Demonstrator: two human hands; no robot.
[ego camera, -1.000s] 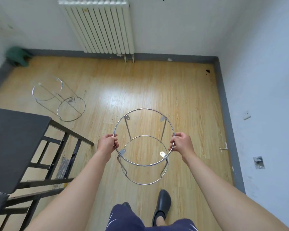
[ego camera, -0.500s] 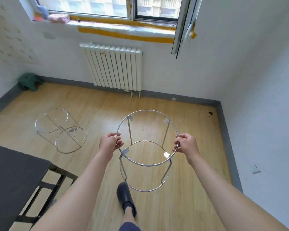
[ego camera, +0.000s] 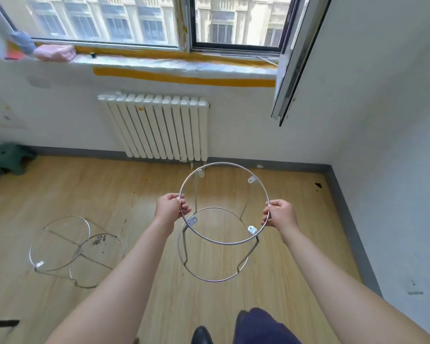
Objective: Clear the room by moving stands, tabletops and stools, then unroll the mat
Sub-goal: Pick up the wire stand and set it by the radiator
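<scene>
since before, we've carried the wire stand (ego camera: 224, 220) closer to the radiator (ego camera: 159, 127) at 12 o'clock (level, for balance), left hand (ego camera: 170, 208) and right hand (ego camera: 281, 214) clenched round its top ring.

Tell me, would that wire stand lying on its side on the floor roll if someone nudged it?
Probably yes: the fallen stand rests on its two round rings, so a sideways push could roll it. It looks light, being thin wire, and likely stiff, since straight rods join the rings.
</scene>
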